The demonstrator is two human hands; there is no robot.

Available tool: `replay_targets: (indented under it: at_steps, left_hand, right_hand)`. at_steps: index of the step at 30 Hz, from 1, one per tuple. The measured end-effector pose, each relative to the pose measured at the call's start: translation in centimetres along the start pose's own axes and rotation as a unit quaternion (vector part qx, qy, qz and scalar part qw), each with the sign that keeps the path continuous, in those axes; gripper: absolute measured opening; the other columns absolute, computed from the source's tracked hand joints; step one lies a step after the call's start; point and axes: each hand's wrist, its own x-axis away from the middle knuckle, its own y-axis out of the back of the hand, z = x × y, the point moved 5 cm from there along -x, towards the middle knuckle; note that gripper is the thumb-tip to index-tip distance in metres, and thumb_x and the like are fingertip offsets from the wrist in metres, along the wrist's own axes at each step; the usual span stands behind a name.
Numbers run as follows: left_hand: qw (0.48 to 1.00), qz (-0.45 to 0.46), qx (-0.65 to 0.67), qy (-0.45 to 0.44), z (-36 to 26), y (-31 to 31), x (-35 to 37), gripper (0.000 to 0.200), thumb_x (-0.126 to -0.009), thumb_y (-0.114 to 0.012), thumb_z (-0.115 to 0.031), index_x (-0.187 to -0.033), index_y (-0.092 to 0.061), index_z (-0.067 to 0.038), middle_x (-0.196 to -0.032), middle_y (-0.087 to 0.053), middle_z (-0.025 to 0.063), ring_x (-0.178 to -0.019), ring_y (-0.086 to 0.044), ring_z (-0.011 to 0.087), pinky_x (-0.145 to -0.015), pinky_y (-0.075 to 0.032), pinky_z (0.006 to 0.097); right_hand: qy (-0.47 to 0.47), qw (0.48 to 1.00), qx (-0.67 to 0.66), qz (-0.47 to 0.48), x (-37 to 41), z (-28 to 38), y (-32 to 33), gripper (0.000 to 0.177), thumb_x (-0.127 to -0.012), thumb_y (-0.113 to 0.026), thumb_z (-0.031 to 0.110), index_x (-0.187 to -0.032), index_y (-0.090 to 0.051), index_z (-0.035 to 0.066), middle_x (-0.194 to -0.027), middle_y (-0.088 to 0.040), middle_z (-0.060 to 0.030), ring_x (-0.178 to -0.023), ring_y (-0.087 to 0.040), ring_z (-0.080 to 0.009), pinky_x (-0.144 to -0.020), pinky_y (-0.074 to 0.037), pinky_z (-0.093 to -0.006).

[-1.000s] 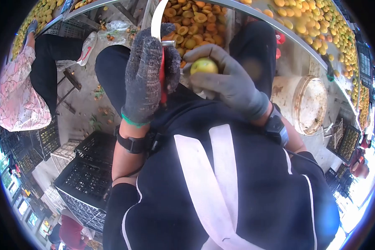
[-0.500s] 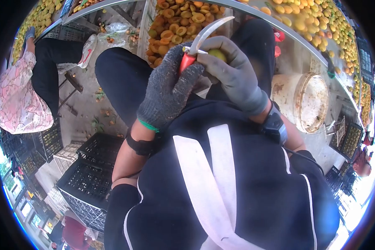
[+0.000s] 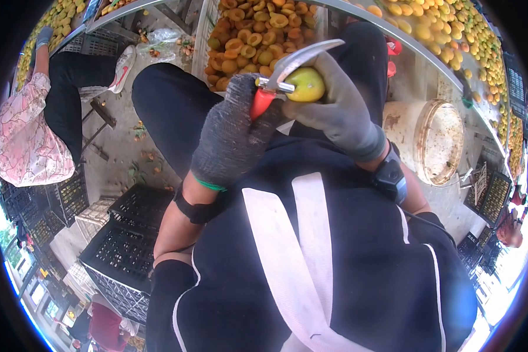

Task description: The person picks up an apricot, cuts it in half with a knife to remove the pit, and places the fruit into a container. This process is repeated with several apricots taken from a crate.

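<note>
My left hand [image 3: 232, 132], in a dark knit glove, is closed around the red handle [image 3: 263, 102] of a knife with a curved blade [image 3: 308, 55]. A small metal bar crosses the knife where handle and blade meet. In my right hand [image 3: 347, 111], gloved in smoother grey, a whole yellow-green apricot [image 3: 307, 85] is gripped between thumb and fingers. The fruit sits just right of the knife, right by the end of the bar, and the blade curves above it. Both hands are raised above my lap.
Beyond my hands, between my knees, stands a crate [image 3: 202, 44] of halved apricots. A metal-edged table [image 3: 387, 32] heaped with whole ones runs across the front. A white bucket [image 3: 439, 142] is to the right, black crates [image 3: 120, 249] to the left. Another person [image 3: 32, 141] sits at the left.
My right hand has turned and opened outward, bringing the apricot from mostly hidden into plain view. The knife has tipped slightly to the right, its blade now lying flatter over the fruit.
</note>
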Motion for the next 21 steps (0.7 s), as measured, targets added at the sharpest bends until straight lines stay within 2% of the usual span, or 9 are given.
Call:
replay_targets:
  at_steps: [2, 6, 8, 11, 12, 14, 18, 20, 21]
  left_hand:
    - [0.999, 0.017, -0.037, 0.007, 0.1, -0.3, 0.1, 0.035, -0.085, -0.067, -0.008, -0.116, -0.051, -0.004, -0.094, -0.065, 0.0196, -0.086, -0.067, 0.0385, -0.072, -0.052, 0.0407]
    - [0.997, 0.001, -0.064, -0.04, 0.3, -0.4, 0.3, 0.037, -0.084, -0.067, -0.008, -0.116, -0.051, -0.004, -0.095, -0.066, 0.0204, -0.087, -0.066, 0.0397, -0.073, -0.052, 0.0414]
    - [0.987, 0.005, -0.14, -0.08, 0.0, -0.5, 0.3, 0.043, -0.086, -0.067, -0.022, -0.12, -0.051, -0.002, -0.084, -0.066, 0.0191, -0.07, -0.065, 0.036, -0.061, -0.052, 0.0411]
    - [0.984, -0.017, -0.148, -0.1, 0.2, -0.7, 0.4, 0.042, -0.085, -0.068, -0.021, -0.119, -0.053, -0.002, -0.085, -0.066, 0.0179, -0.072, -0.066, 0.0349, -0.062, -0.052, 0.0403]
    - [0.984, -0.017, -0.149, -0.099, 0.1, -0.7, 0.3, 0.042, -0.085, -0.068, -0.021, -0.119, -0.053, -0.002, -0.085, -0.066, 0.0179, -0.072, -0.066, 0.0349, -0.062, -0.052, 0.0403]
    - [0.984, -0.014, -0.155, -0.086, 0.0, -0.9, 0.0, 0.04, -0.085, -0.068, -0.021, -0.117, -0.056, -0.002, -0.086, -0.067, 0.0167, -0.073, -0.066, 0.0339, -0.064, -0.053, 0.0404]
    - [0.984, -0.023, -0.146, -0.103, 0.8, -1.6, -0.2, 0.039, -0.084, -0.068, -0.021, -0.117, -0.057, -0.004, -0.086, -0.067, 0.0162, -0.073, -0.067, 0.0335, -0.064, -0.053, 0.0405]
    - [0.979, -0.02, -0.134, -0.152, 0.4, -1.9, -0.2, 0.038, -0.083, -0.069, -0.02, -0.116, -0.057, -0.006, -0.085, -0.066, 0.016, -0.072, -0.066, 0.0345, -0.061, -0.053, 0.0412]
    - [0.979, -0.021, -0.134, -0.153, 0.5, -2.0, -0.2, 0.038, -0.083, -0.069, -0.02, -0.116, -0.057, -0.006, -0.085, -0.066, 0.016, -0.072, -0.066, 0.0345, -0.061, -0.053, 0.0412]
  right_hand:
    - [-0.043, 0.999, -0.003, 0.026, 0.1, -0.1, 0.0, 0.046, -0.077, -0.068, -0.004, -0.119, -0.051, 0.002, -0.112, -0.056, -0.0058, -0.106, -0.055, -0.0132, -0.093, -0.045, -0.0273]
    - [-0.027, 0.999, 0.027, 0.03, 0.2, -0.2, 0.0, 0.043, -0.079, -0.064, -0.006, -0.118, -0.051, 0.0, -0.116, -0.056, -0.0085, -0.112, -0.055, -0.0164, -0.096, -0.045, -0.0288]
    - [-0.017, 0.997, 0.067, 0.021, 0.4, 0.1, -0.2, 0.04, -0.08, -0.06, -0.009, -0.117, -0.05, 0.0, -0.119, -0.055, -0.011, -0.117, -0.054, -0.0194, -0.099, -0.044, -0.0306]
    - [0.004, 1.0, 0.006, 0.01, 0.6, -0.2, -0.5, 0.04, -0.08, -0.058, -0.012, -0.117, -0.048, 0.0, -0.12, -0.055, -0.0123, -0.119, -0.054, -0.0209, -0.099, -0.044, -0.0309]
    - [0.003, 1.0, 0.005, 0.011, 0.6, -0.4, -0.9, 0.04, -0.08, -0.058, -0.012, -0.117, -0.048, 0.0, -0.12, -0.055, -0.0123, -0.119, -0.054, -0.0209, -0.099, -0.044, -0.0309]
    - [0.031, 0.997, 0.005, -0.067, 0.8, -0.5, -0.8, 0.038, -0.076, -0.066, -0.004, -0.111, -0.055, 0.005, -0.106, -0.062, -0.0071, -0.101, -0.062, -0.0179, -0.091, -0.047, -0.028]
    - [-0.001, 0.994, 0.01, -0.107, 1.0, -1.5, -0.7, 0.039, -0.074, -0.066, -0.006, -0.11, -0.055, 0.005, -0.105, -0.062, -0.0079, -0.1, -0.062, -0.0194, -0.089, -0.048, -0.0288]
    - [0.068, 0.99, 0.065, -0.1, 0.9, -1.1, -0.7, 0.042, -0.072, -0.067, -0.007, -0.11, -0.055, 0.005, -0.103, -0.062, -0.0089, -0.097, -0.063, -0.0213, -0.087, -0.05, -0.0295]
    - [0.069, 0.99, 0.066, -0.1, 0.8, -1.2, -0.6, 0.042, -0.072, -0.067, -0.007, -0.11, -0.055, 0.005, -0.103, -0.062, -0.0089, -0.097, -0.063, -0.0213, -0.087, -0.05, -0.0295]
